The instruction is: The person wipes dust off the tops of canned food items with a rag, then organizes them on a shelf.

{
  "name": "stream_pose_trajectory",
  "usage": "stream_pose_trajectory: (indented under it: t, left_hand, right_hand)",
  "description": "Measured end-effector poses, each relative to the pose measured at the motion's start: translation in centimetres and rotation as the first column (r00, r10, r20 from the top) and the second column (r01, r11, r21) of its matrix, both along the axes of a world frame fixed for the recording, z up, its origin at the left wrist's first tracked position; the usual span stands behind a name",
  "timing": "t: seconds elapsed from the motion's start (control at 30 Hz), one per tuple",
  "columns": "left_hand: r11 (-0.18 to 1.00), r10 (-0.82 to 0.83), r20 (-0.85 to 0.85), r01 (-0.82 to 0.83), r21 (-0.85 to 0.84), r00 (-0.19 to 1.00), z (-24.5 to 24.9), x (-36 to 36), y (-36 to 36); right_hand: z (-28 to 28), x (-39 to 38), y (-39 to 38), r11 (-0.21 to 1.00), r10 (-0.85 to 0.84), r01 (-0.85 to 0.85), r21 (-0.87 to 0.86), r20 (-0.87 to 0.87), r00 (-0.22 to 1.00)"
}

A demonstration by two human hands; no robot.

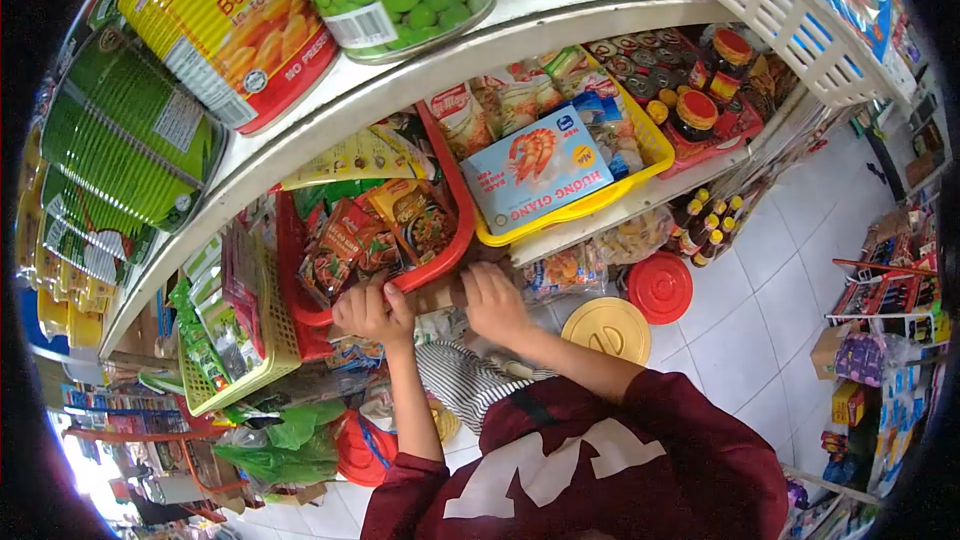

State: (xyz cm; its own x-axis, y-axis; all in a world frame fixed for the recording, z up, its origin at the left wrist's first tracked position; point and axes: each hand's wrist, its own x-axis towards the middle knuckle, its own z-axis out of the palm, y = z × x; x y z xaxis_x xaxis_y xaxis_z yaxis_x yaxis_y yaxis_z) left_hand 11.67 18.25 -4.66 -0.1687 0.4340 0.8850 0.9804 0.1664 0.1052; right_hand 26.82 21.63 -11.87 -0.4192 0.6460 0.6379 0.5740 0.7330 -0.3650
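Note:
Below the upper shelf stands a red basket holding seasoning packets. My left hand is at its front rim, with the fingers curled over the edge. To the right, my right hand rests with bent fingers at the shelf edge, between the red basket and a yellow basket; its fingertips are partly hidden and no item shows in it. A blue box with a shrimp picture lies on the yellow basket, beside more packets.
Large cans stand on the upper shelf near my head. A light green basket is at the left. Dark sauce jars sit right of the yellow basket. Red and tan lids are near the tiled floor.

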Motion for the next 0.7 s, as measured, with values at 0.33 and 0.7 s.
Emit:
stream_pose_trajectory:
  t: [0.33,0.7]
  left_hand:
    - [0.998,-0.037,0.015,0.037,-0.047,0.999,0.7,0.1,-0.6]
    - [1.000,-0.025,-0.021,0.025,-0.003,0.999,-0.1,-0.8,-0.3]
  right_hand:
    - [0.8,0.9,0.2,0.962,0.089,-0.068,-0.266,0.065,0.994]
    - [0.7,2.1,0.6,0.957,0.188,-0.167,-0.239,0.070,0.980]
